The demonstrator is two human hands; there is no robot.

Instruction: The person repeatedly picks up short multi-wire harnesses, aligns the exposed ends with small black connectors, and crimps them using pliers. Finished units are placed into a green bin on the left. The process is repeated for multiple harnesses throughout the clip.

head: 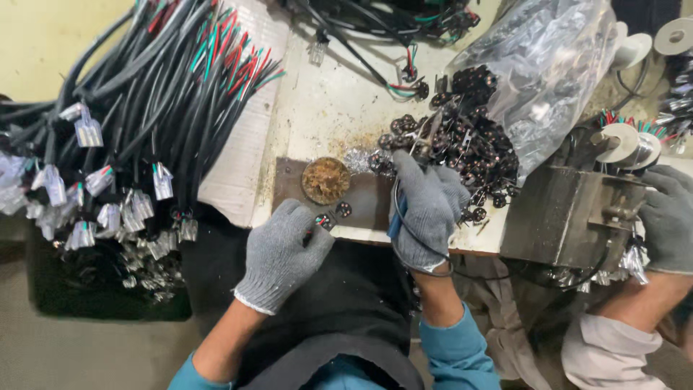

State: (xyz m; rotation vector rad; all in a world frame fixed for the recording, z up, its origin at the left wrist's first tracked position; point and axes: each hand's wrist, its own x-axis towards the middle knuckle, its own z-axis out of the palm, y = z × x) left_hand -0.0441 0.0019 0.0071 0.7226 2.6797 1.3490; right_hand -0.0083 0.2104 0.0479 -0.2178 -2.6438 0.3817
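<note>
From the head view, two grey-gloved hands work at the counter (317,108). The left hand (283,254) has its fingers pinched shut on one small wire end (323,221) with red and green strands. The right hand (426,209) is closed around one soldering iron (421,141), tip at a heap of small dark round parts (469,144), too many to count. One tin of brown flux (325,180) sits between the hands. A co-worker's gloved hand (668,217) rests at one metal box (570,213).
</note>
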